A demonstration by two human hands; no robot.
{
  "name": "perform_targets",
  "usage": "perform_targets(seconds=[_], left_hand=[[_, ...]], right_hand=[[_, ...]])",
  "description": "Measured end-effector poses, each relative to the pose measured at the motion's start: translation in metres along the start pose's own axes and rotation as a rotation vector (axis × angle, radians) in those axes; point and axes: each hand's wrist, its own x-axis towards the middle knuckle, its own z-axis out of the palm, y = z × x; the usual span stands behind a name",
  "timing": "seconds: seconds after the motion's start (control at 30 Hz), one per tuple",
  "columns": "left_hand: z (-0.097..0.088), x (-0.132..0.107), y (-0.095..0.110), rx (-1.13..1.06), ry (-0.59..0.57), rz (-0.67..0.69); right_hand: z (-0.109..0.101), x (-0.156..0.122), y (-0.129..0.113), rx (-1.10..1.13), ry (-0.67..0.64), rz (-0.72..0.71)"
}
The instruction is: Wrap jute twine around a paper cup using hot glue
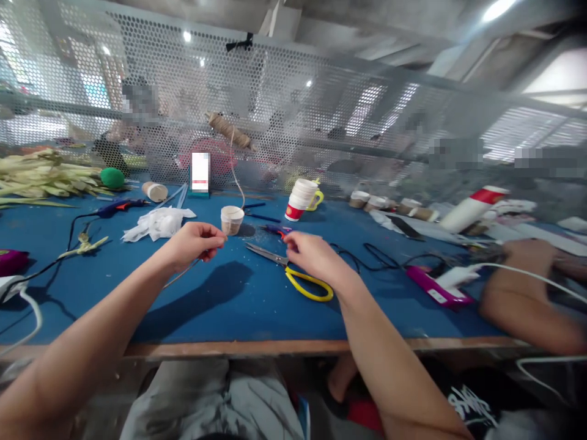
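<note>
My left hand [198,242] is closed in a pinch just in front of a small paper cup [232,220] partly wrapped in tan cord. A thin light cord [182,272] trails from under its fingers toward my forearm. My right hand [312,253] has its fingers curled together; whatever they hold, if anything, is hidden. Beneath it lie scissors [308,286] with yellow handles, blades spread slightly and pointing left. Just beyond those fingers is a blue glue gun [276,230], partly covered by the hand.
Stacked white cups [301,198] stand at the back. A twine spool [230,131] hangs on the mesh panel [293,91]. White tissue [159,223] and another glue gun [120,206] lie left. A purple power strip [438,288] and another person's arm [523,293] are right.
</note>
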Motion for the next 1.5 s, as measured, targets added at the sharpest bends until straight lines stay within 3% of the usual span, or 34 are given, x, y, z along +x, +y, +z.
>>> perform_targets(seconds=[0.03,0.1,0.27,0.4,0.5,0.6,0.77,1.03,1.27,1.5], left_hand=[[0.001,-0.001,0.001,-0.034,-0.014,-0.015],[0.002,-0.003,0.003,-0.099,-0.049,-0.044],[0.007,-0.003,0.0,-0.246,-0.143,-0.134],[0.007,0.0,-0.004,-0.344,-0.165,-0.175],[0.006,0.003,-0.005,-0.401,-0.147,-0.203],[0.004,0.005,-0.004,-0.422,-0.136,-0.221],[-0.001,0.006,-0.004,-0.439,-0.172,-0.214],[-0.001,0.006,-0.004,-0.362,-0.218,-0.212],[0.001,0.002,0.0,-0.285,-0.227,-0.221],[-0.002,0.003,-0.002,-0.275,-0.283,-0.214]], right_hand=[[0.005,-0.005,0.004,-0.085,-0.106,0.03],[0.015,-0.014,0.011,-0.131,-0.19,0.061],[0.031,-0.02,0.023,-0.067,-0.182,0.075],[0.038,-0.024,0.021,0.319,-0.045,0.101],[0.041,-0.027,0.017,0.737,-0.052,0.068],[0.038,-0.026,0.012,0.91,-0.088,-0.032],[0.025,-0.024,0.006,0.746,-0.12,-0.236],[0.017,-0.025,-0.001,0.407,-0.03,-0.244],[0.009,-0.018,-0.011,0.328,-0.042,-0.283],[0.005,-0.017,-0.009,0.387,-0.045,-0.298]])
